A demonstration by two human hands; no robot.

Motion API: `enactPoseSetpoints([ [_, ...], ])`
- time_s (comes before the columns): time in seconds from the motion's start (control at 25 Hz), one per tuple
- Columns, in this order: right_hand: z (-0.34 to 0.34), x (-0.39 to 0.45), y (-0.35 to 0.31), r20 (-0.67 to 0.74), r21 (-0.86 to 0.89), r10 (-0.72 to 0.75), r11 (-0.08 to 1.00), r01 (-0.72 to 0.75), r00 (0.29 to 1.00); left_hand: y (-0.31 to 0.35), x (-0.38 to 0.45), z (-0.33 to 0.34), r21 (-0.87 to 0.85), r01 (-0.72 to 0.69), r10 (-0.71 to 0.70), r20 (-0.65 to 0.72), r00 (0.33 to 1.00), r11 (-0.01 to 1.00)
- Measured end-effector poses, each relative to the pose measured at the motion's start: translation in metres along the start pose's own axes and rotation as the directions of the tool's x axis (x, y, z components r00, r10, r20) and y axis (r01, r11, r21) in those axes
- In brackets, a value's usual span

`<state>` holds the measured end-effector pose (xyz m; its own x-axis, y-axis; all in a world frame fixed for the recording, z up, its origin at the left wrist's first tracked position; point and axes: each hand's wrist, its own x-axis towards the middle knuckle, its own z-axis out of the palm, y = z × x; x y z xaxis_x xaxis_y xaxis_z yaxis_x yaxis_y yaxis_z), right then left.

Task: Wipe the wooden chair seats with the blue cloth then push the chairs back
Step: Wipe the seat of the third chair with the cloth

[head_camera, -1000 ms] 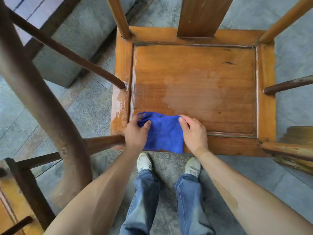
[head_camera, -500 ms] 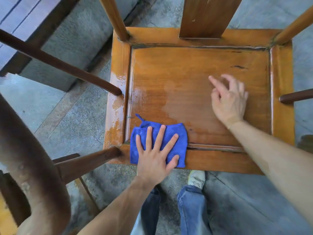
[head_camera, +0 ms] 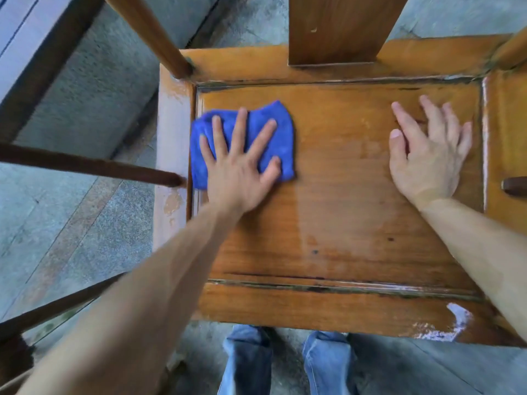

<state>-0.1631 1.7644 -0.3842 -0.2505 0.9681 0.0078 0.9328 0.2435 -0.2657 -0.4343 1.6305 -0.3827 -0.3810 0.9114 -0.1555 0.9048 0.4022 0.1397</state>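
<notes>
**Pressing cloth flat on seat, far-left corner**

Pressing down on the blue cloth (head_camera: 242,141) is the left hand (head_camera: 242,163), palm flat, fingers (head_camera: 241,124) straight and spread wide across the fabric. Cloth is folded into a rough rectangle and lies on the recessed panel of the wooden chair seat (head_camera: 336,212), in its far-left corner, left edge against the raised seat frame. Slight blur on the left hand and forearm.

Right hand (head_camera: 427,155) lies flat on the bare seat panel at the far right, well apart from the cloth. Its fingers are straight, loosely fanned, holding nothing; thumb lies alongside the index finger.

Seat surface: glossy streaks over the middle and near portion; dark line along the near panel groove; a pale worn patch on the near-right frame corner.

Backrest slat (head_camera: 342,29) rises from the far frame. A dark armrest rail (head_camera: 85,165) meets the left frame just beside the cloth. Person's jeans (head_camera: 288,363) visible below the near edge, over a grey stone floor (head_camera: 71,223).
</notes>
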Motion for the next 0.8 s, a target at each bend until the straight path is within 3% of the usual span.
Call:
enactPoseSetpoints([
  [0.2, 0.004, 0.001, 0.002, 0.004, 0.002, -0.011, 1.000, 0.011, 1.000, -0.007, 0.125, -0.024, 0.030, -0.031, 0.030, 0.041, 0.999, 0.999],
  [0.4, 0.006, 0.001, 0.003, -0.022, 0.013, -0.009, 1.000, 0.009, 1.000, 0.006, 0.177, -0.039, -0.012, 0.047, -0.045, 0.156, 0.987, 0.999],
  [0.6, 0.007, 0.001, 0.003, -0.019, 0.006, -0.006, 1.000, 0.006, 1.000, 0.006, 0.134, -0.030, 0.016, -0.034, 0.031, 0.129, 0.991, 0.999],
  [0.8, 0.004, 0.001, 0.002, 0.006, 0.021, -0.012, 1.000, 0.012, 1.000, 0.012, 0.013, -0.011, -0.043, -0.020, 0.025, 0.109, 0.994, 0.999],
])
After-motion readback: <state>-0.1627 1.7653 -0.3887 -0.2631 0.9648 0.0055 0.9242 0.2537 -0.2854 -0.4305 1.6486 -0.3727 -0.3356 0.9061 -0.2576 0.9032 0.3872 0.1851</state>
